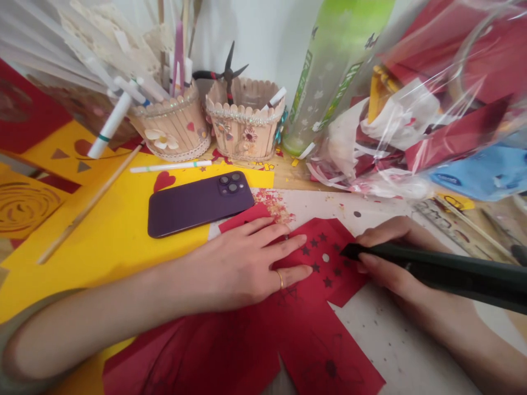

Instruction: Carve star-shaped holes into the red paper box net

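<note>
My left hand [263, 263], a ring on one finger, lies flat with fingers apart on the folded red paper [349, 351]. My right hand [395, 263] grips a long black craft knife [436, 274] near its angled tip. That tip touches or hovers just over the paper's upper right panel; I cannot tell which. Several small dark star shapes ring a pale round spot there. Pencil-like lines mark the lower panels. Beneath the paper is a pale, speckled board [370, 334], with red and yellow scraps just behind the paper.
A purple phone [185, 206] lies on yellow paper [111, 252], close behind my left hand. A thin wooden stick [90, 206] is at left. Two decorated stick baskets [173, 126] hold pens and pliers [229, 71]. A green bottle [329, 71] and a clear plastic bag [415, 126] stand behind.
</note>
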`<control>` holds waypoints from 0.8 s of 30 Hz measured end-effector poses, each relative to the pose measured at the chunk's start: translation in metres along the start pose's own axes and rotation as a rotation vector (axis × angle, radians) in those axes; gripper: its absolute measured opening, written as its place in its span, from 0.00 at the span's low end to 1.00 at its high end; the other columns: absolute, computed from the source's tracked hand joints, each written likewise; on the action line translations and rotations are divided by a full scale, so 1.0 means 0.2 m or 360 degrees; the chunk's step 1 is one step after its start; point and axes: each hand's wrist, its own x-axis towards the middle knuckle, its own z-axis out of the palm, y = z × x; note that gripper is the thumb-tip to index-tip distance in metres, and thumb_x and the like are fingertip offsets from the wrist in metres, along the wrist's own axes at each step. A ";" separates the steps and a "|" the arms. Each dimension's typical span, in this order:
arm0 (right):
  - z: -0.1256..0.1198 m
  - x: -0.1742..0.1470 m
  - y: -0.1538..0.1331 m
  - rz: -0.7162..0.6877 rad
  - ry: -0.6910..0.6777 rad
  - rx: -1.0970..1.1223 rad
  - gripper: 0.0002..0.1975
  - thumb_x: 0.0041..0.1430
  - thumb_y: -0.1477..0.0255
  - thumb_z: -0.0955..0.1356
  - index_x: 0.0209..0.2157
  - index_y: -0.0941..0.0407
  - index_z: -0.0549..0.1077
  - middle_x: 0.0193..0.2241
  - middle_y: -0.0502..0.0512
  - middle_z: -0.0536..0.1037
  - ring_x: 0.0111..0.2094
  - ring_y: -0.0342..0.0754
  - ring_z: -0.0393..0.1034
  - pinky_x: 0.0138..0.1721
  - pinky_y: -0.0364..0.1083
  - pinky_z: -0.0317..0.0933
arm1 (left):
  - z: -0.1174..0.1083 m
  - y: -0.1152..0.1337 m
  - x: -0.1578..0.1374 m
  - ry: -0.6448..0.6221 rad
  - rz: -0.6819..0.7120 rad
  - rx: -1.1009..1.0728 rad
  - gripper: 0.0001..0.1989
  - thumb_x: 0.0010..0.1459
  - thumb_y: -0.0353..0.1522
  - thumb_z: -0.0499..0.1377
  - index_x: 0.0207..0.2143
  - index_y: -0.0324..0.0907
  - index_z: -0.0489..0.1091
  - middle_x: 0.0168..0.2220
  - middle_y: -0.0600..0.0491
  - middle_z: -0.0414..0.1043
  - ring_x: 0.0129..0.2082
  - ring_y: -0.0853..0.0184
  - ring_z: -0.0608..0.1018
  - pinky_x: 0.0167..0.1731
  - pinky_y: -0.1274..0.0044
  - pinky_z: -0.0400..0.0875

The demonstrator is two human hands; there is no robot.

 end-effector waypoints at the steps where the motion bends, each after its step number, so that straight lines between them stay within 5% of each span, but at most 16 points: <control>1: 0.00 0.00 -0.01 0.0058 0.0038 0.0011 0.04 0.54 0.66 0.68 0.30 0.48 0.68 0.25 0.43 0.72 0.24 0.39 0.66 0.25 0.38 0.60 | 0.00 0.00 0.00 0.0001 0.0002 0.0004 0.16 0.63 0.29 0.51 0.53 0.45 0.67 0.57 0.42 0.63 0.54 0.52 0.69 0.49 0.60 0.67; 6: 0.00 -0.01 -0.06 0.0137 0.0009 -0.0065 0.06 0.51 0.63 0.69 0.29 0.48 0.68 0.25 0.45 0.71 0.25 0.42 0.65 0.25 0.41 0.60 | -0.01 0.01 0.01 0.0019 0.0007 0.0033 0.16 0.64 0.29 0.50 0.52 0.44 0.68 0.56 0.42 0.64 0.54 0.52 0.70 0.49 0.61 0.68; 20: -0.04 0.06 -0.04 -0.0214 -0.0405 0.0003 0.03 0.55 0.69 0.68 0.30 0.52 0.68 0.26 0.46 0.72 0.27 0.42 0.66 0.27 0.41 0.61 | -0.05 0.02 0.03 0.0058 0.0341 0.0261 0.15 0.63 0.27 0.51 0.50 0.42 0.69 0.52 0.49 0.70 0.50 0.60 0.73 0.50 0.70 0.67; 24: -0.02 0.04 -0.06 -0.0242 -0.0455 0.0042 0.02 0.55 0.71 0.67 0.30 0.54 0.69 0.26 0.46 0.72 0.26 0.42 0.66 0.27 0.42 0.60 | -0.10 0.01 0.02 0.0041 0.0104 0.0212 0.17 0.63 0.27 0.50 0.54 0.40 0.65 0.54 0.48 0.68 0.53 0.60 0.70 0.54 0.65 0.63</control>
